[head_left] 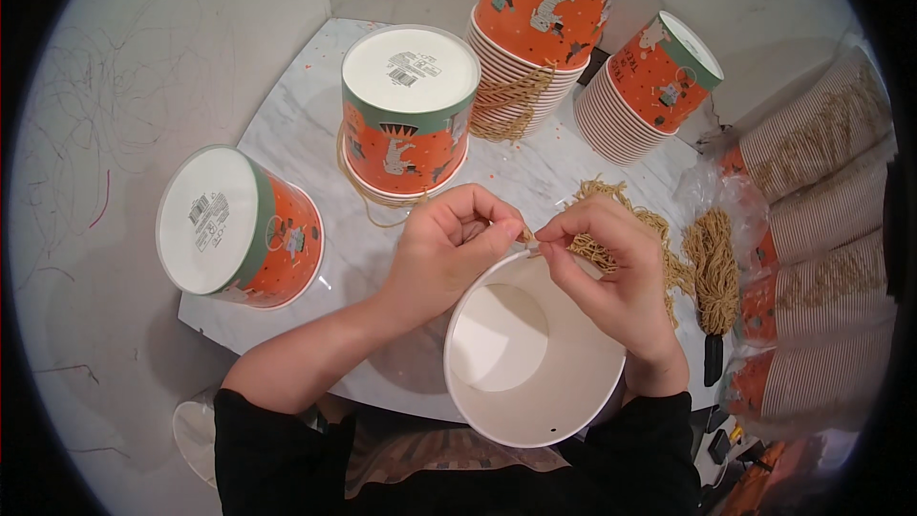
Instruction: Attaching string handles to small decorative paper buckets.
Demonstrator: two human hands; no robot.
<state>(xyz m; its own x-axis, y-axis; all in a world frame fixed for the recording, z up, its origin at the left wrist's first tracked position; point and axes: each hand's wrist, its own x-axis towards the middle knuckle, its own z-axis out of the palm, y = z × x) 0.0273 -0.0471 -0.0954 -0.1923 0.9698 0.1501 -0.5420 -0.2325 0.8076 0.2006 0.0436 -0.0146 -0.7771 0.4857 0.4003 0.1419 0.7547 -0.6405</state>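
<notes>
In the head view I look down at a small white marble table. My two hands meet at the far rim of a big paper bucket. The bucket is open at the top and white inside. It sits low in front of me, at the near edge of the table, tipped a little toward me.

My left hand is curled up tight. Its thumb and finger pinch at the rim of the bucket. My right hand is curled too, and its fingertips pinch a thin bit of tan string right at the same spot on the rim. The two hands almost touch each other there.

Just behind my right hand I see a loose heap of tan string on the table. Next to it on the right lies a tied bundle of the same string.

Two orange and green buckets stand upside down on the table, one at the left edge and one in the middle. Behind them are two tall stacks of the same buckets, one stack at the back and one leaning stack to its right. On the far right, more stacks of buckets lie on their sides in clear plastic bags.

My sleeves are black.
</notes>
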